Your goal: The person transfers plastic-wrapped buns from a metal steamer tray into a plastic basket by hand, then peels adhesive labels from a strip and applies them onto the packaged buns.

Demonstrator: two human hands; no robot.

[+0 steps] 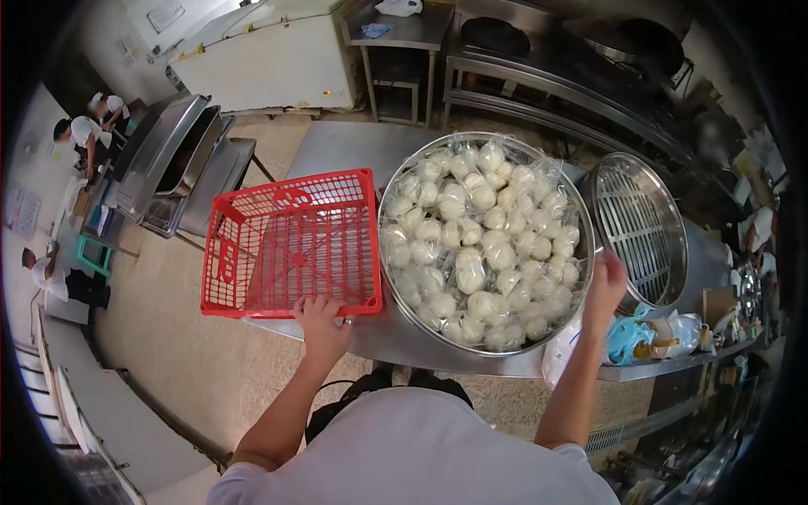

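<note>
My left hand (pixel 324 326) rests on the near rim of a red plastic basket (pixel 374 244), its fingers bent over the edge and a ring on one finger. The basket holds nothing and sits partly on a steel table (pixel 337 143). To its right stands a large round metal pan (pixel 394 299) heaped with white dough balls (pixel 484 244) wrapped in clear plastic. My right hand (pixel 608 282) is at the pan's right edge, fingers curled; whether it grips the rim is hard to see.
A round slatted steamer tray (pixel 635 231) stands right of the pan. Plastic bags (pixel 661 337) lie near the table's right end. Several people in white shirts (pixel 50 273) are at the far left. A stove counter (pixel 539 71) runs behind.
</note>
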